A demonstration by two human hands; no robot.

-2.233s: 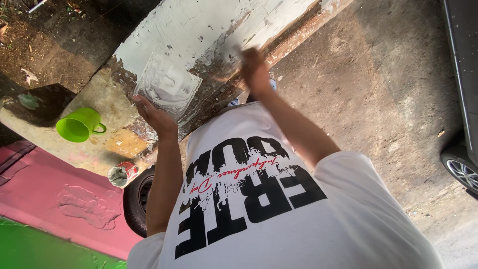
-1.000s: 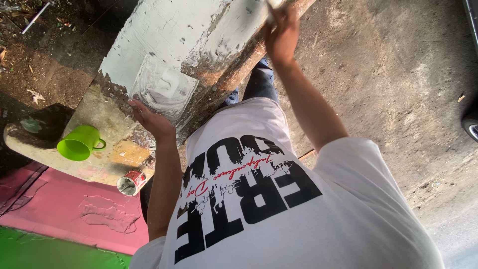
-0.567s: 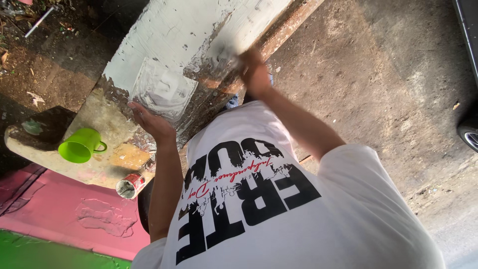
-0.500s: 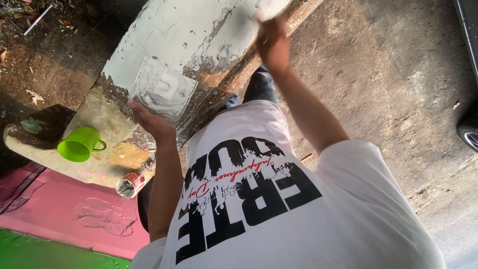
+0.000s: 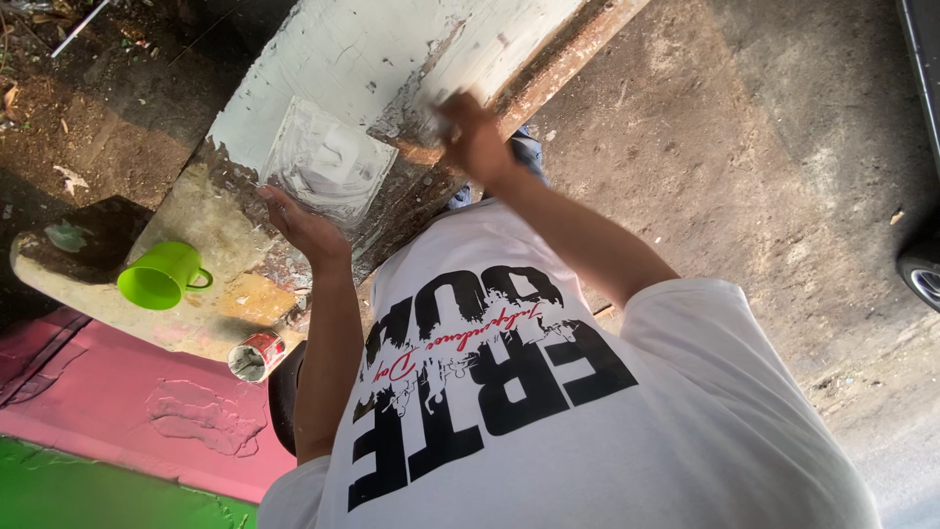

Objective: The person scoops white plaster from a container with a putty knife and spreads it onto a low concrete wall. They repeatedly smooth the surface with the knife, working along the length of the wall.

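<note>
The left hand (image 5: 305,227) is reaching forward and up on a bent arm, palm turned away from the body, fingers (image 5: 277,200) spread and loosely open. The right hand (image 5: 473,137) is stretching out farther on a nearly straight arm; it is blurred, so its fingers are possibly curling into a closed grip.

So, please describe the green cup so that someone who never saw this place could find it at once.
Start from the white painted pillar with peeling paint, then go down to its bare concrete base. The green cup lies there on its side, left of the left hand. It is bright lime plastic with a handle, unlike the small red-and-white can nearby.
</note>
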